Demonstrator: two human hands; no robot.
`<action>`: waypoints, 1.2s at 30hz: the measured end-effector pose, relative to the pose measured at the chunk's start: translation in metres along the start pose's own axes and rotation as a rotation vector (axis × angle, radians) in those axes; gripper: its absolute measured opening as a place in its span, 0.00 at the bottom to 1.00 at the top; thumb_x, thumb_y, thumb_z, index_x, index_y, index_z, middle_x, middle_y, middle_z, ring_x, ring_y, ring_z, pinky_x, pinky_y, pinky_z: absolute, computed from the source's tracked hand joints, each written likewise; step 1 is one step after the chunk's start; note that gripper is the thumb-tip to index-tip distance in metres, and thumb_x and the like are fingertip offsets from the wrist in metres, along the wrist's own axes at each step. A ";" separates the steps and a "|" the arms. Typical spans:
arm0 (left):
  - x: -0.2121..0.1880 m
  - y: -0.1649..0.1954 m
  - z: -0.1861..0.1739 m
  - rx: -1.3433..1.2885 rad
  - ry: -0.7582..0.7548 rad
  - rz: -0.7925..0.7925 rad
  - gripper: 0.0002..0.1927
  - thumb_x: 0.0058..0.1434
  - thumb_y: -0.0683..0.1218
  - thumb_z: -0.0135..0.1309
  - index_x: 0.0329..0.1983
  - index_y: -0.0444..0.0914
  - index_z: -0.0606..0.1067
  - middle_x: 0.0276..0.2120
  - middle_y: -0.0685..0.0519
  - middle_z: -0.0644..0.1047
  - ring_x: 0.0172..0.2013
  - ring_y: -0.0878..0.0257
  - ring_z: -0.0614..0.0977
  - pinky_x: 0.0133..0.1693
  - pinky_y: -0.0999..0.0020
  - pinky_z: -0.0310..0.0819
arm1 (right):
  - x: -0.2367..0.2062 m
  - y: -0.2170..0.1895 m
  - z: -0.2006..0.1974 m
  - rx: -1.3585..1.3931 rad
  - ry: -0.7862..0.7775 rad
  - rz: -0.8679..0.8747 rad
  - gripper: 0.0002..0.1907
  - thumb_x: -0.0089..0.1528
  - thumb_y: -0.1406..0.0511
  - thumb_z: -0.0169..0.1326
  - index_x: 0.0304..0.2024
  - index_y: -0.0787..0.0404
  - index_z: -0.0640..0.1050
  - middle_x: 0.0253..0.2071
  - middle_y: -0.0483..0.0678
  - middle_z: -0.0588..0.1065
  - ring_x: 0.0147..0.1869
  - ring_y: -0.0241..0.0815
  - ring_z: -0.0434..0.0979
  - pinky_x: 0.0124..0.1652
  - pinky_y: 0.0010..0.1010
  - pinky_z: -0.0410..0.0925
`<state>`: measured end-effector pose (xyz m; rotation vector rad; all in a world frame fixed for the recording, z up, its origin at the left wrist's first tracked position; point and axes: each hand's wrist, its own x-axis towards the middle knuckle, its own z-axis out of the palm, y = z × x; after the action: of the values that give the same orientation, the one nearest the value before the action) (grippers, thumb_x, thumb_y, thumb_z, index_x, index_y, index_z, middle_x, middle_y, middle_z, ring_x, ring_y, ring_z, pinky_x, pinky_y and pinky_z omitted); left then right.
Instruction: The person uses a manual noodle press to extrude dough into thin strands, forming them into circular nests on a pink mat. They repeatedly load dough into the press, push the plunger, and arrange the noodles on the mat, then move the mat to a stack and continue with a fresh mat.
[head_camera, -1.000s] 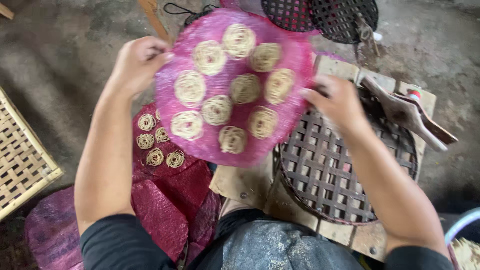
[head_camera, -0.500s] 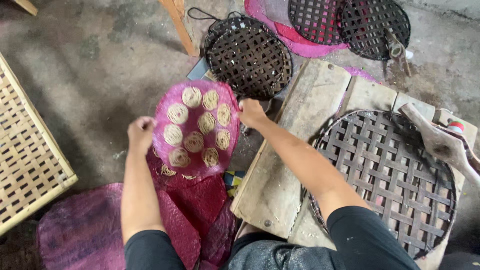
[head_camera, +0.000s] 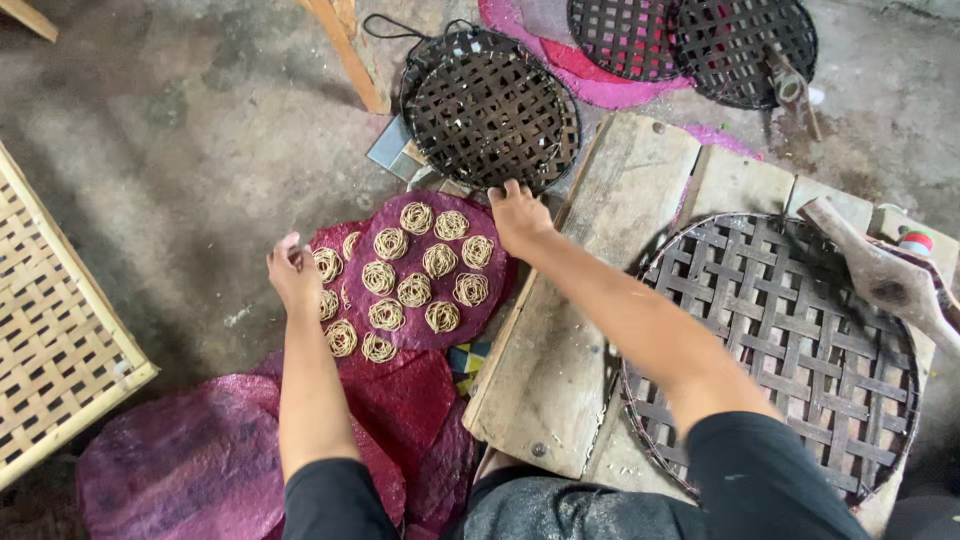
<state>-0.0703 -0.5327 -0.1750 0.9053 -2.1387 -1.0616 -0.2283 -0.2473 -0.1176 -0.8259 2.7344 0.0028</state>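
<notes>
Your left hand (head_camera: 292, 272) grips the left edge of a round purple mat (head_camera: 425, 272), fingers curled over the rim. Your right hand (head_camera: 518, 217) pinches the mat's upper right edge, thumb and fingers closed on it. The mat lies low over the floor, just left of the wooden boards (head_camera: 560, 330), and carries small coils of pale noodles (head_camera: 415, 290) set in rows. Under it sits another mat (head_camera: 335, 300) with more coils showing along its left side. Further purple mats (head_camera: 180, 465) lie bare on the floor near your left elbow.

Just beyond your right hand sits a dark woven tray (head_camera: 490, 105), flat on the floor. A larger woven tray (head_camera: 775, 350) rests on the boards under your right forearm, with a wooden tool (head_camera: 880, 280) lying across its right rim. Two more dark trays (head_camera: 690, 40) lie at the top right on pink mats. A pale bamboo rack (head_camera: 50, 330) stands at the far left.
</notes>
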 end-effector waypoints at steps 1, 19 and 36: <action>-0.009 -0.008 -0.006 0.087 -0.049 -0.026 0.14 0.67 0.43 0.56 0.56 0.37 0.77 0.54 0.39 0.75 0.47 0.54 0.82 0.50 0.62 0.79 | -0.010 0.005 -0.005 0.042 0.030 -0.077 0.33 0.58 0.75 0.53 0.67 0.63 0.65 0.67 0.61 0.62 0.67 0.57 0.67 0.56 0.41 0.71; -0.310 -0.078 -0.068 0.930 -0.550 -0.290 0.46 0.56 0.49 0.63 0.77 0.60 0.58 0.63 0.41 0.71 0.57 0.41 0.77 0.52 0.46 0.78 | -0.381 0.169 -0.084 0.896 0.745 -0.236 0.12 0.66 0.77 0.53 0.53 0.69 0.77 0.55 0.54 0.73 0.53 0.41 0.79 0.52 0.30 0.74; -0.286 0.302 0.018 -0.272 -1.151 0.688 0.31 0.57 0.42 0.63 0.65 0.32 0.69 0.53 0.45 0.80 0.50 0.57 0.83 0.54 0.64 0.77 | -0.425 0.196 0.015 1.873 0.250 -0.236 0.58 0.50 0.36 0.63 0.73 0.53 0.57 0.68 0.54 0.67 0.69 0.51 0.70 0.64 0.47 0.66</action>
<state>-0.0062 -0.1666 0.0119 -0.7687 -2.6734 -1.5956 0.0072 0.1484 -0.0328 -0.4114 1.4914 -2.2341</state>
